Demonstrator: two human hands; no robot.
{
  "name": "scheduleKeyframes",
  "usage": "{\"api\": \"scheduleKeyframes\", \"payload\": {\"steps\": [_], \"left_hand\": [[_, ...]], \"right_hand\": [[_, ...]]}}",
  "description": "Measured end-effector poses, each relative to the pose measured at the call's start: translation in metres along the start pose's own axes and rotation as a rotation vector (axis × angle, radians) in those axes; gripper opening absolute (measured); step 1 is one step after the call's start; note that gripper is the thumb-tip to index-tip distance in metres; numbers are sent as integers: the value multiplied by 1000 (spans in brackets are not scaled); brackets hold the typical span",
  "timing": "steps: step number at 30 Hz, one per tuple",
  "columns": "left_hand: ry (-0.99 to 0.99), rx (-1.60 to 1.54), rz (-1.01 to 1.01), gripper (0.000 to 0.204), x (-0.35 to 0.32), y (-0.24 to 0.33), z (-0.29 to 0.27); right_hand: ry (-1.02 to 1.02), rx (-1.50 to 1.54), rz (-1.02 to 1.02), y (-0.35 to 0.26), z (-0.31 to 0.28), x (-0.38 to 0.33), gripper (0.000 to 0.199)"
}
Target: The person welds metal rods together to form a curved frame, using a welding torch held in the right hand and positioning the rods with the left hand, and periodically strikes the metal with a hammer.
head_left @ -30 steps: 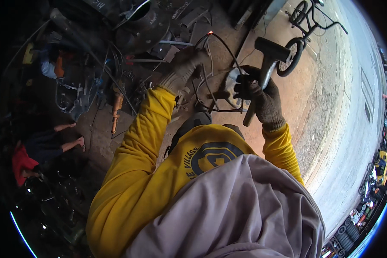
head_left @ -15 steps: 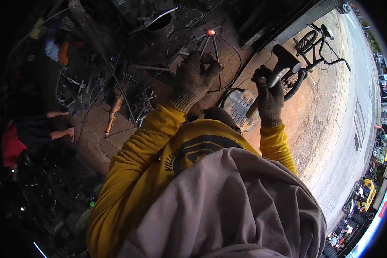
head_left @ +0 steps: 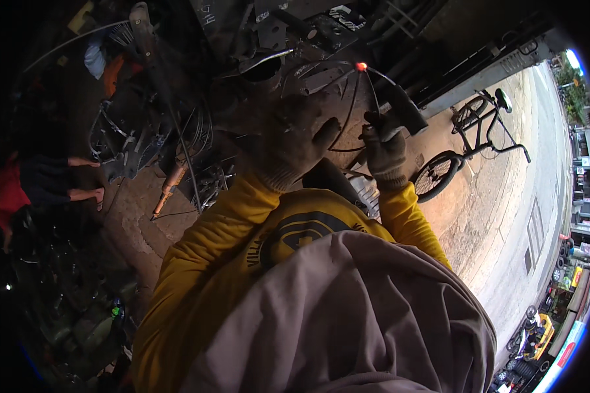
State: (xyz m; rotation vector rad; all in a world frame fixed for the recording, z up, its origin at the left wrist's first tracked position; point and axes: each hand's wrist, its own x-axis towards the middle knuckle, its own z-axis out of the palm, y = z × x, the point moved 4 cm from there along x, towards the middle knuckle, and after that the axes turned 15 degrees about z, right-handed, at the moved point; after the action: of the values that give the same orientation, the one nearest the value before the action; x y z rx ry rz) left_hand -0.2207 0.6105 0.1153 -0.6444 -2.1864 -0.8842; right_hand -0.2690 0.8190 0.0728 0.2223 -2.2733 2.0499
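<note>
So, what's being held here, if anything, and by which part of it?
The right hand holds a hammer by its mostly hidden handle; whether the left hand holds anything is too dark to tell.

- Fisheye is looking steeply down from the wearer's head, taking in a wide circle.
- Cloth [head_left: 347, 308] is lying nearest the lens, filling bottom centre.
- Left hand [head_left: 288, 144] and right hand [head_left: 383, 150] are showing farther off, above centre.
- Road [head_left: 537, 173] is curving toward the right rim, well beyond.
</note>
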Motion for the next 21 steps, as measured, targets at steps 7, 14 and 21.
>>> {"api": "scheduleKeyframes", "payload": {"steps": [7,14,21], "left_hand": [[99,180,-236,100,34,-37,23],[91,124,-468,118,61,-107,119],[66,161,-694,117,116,-121,164]], "right_hand": [[-257,-121,5,32,-21,122,19],[-589,-33,301,91,-1,235,21],[-676,-3,358,119,-11,324,19]]}}
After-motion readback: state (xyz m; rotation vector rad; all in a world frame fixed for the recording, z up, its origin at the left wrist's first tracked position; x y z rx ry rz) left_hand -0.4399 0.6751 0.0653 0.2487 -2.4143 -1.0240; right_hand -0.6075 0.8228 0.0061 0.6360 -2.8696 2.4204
